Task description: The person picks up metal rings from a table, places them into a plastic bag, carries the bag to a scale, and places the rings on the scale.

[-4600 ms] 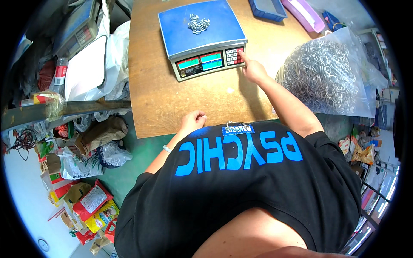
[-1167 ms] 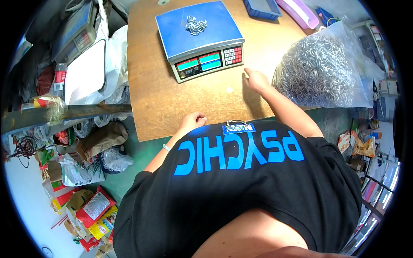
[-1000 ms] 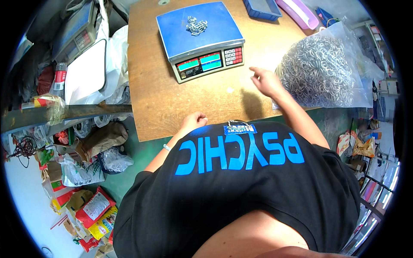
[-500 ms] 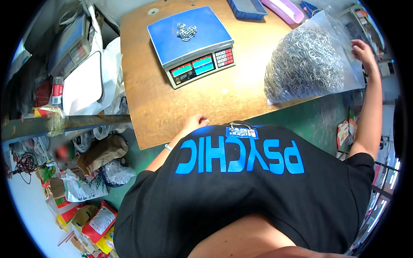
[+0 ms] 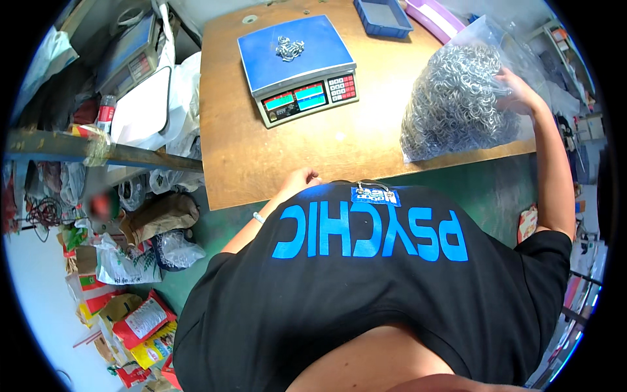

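Rings (image 5: pixel 450 98) look stiff, slick, probably light singly, best scooped at bag (image 5: pixel 482 31) mouth; can't tell right hand (image 5: pixel 520 95) or left hand (image 5: pixel 300 179) grip.

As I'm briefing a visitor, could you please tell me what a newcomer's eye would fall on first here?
Probably the big clear bag of metal rings on the right side of the wooden table, with the right hand at the bag's right side. Next would come the blue-topped scale to its left, bearing a small pile of rings.

left hand (image 5: pixel 302 178) loosely curled, left forearm (image 5: pixel 243 236) behind it; right hand (image 5: pixel 518 96) farther forward and rightward, right forearm (image 5: pixel 554 160) behind.
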### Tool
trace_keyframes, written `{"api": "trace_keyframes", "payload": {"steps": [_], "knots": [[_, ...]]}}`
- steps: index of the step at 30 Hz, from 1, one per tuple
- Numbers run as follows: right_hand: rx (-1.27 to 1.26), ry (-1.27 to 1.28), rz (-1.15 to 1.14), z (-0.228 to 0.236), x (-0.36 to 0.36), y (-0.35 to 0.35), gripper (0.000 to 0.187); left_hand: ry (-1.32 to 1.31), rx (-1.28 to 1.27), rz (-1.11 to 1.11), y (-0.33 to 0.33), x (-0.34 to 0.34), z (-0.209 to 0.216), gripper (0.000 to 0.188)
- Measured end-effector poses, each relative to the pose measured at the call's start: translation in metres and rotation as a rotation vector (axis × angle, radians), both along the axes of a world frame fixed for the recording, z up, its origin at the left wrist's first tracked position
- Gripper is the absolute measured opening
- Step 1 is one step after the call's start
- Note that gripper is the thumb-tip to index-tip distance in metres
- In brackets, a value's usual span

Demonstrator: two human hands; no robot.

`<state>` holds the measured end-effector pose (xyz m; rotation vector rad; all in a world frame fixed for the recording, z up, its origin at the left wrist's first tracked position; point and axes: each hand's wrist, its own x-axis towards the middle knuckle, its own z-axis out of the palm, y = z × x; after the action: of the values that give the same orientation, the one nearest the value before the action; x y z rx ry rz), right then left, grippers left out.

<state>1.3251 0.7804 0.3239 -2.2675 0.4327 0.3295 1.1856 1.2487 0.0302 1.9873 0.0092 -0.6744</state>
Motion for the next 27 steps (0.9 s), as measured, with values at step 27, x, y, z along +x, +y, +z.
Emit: {"api": "trace_keyframes", "payload": {"steps": [27], "knots": [[-0.259,-0.410,0.647,0.011,-0.018,-0.026,0.020,-0.098,0.097,0.032,-0.044,-0.020,0.020,0.034]]}}
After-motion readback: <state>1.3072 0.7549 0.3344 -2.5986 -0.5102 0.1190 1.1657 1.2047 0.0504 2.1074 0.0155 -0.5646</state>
